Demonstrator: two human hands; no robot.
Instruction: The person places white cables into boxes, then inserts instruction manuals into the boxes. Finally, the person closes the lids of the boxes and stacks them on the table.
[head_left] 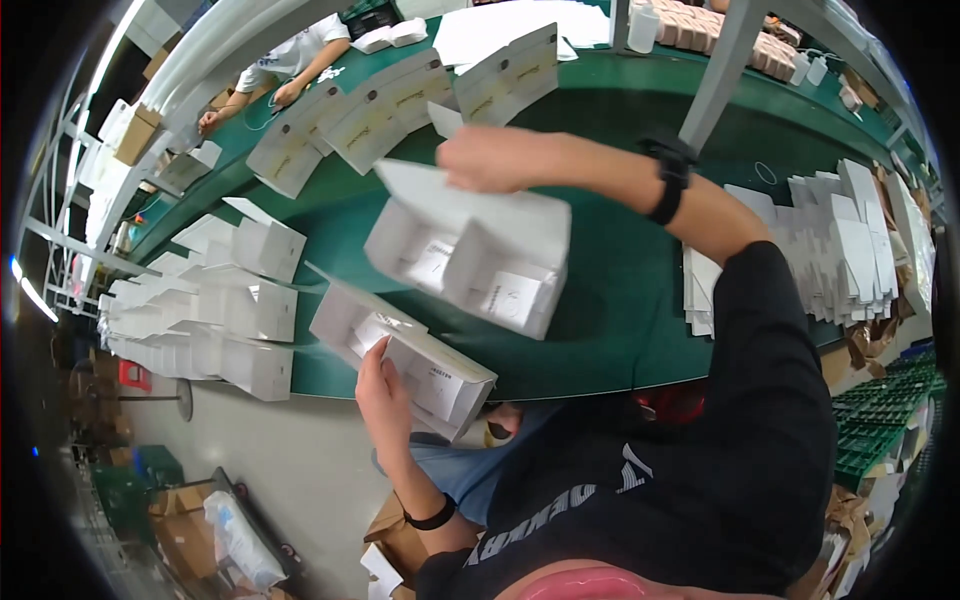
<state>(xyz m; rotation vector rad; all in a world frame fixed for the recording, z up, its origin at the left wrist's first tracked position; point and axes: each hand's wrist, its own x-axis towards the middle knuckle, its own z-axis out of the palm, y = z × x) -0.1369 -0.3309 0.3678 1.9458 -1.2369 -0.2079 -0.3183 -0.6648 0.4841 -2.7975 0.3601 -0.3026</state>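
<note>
In the head view, a white folded carton [415,365] is steadied at the near edge of the green bench [620,300] by the left hand [385,395], whose fingers are closed around its lower end, apparently so that it is kept from sliding off. A second, larger carton [470,255] is held above the bench by the right hand [490,158], pinched at its upper flap (the open compartments face the camera), so that it hangs free of the first. Finished cartons [225,320] are stacked in rows at the left, within easy reach. Flat blanks [830,250] are piled at the right. Another person's hands [245,105] are seen at the far end.
</note>
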